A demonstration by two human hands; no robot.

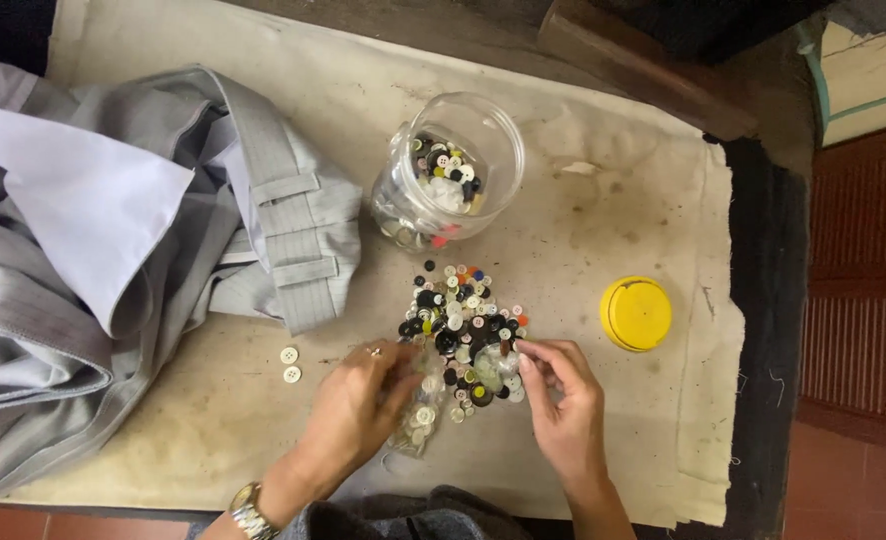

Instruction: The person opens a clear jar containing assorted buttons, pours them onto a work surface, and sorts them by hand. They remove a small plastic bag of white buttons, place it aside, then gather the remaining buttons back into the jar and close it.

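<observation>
A stained, cream canvas cloth [603, 200] covers your table, its far right corner giving way to dark wood and red floor tiles. Grey pinstriped trousers [163, 250] with a white lining lie crumpled over the left edge. Near the middle a clear round jar [453, 170] lies tipped on its side, part full of buttons; its yellow lid [636, 313] sits flat toward the right edge. A loose heap of mixed buttons [463, 320], small shiny discs, spreads between the jar and the near edge. Your left hand [358, 410], curled and half closed, touches the heap's left side over a clear plastic packet [415, 425] of pale buttons. Your right hand [561, 400] pinches at the heap's right edge. Two white buttons [290, 364] lie apart, left.
</observation>
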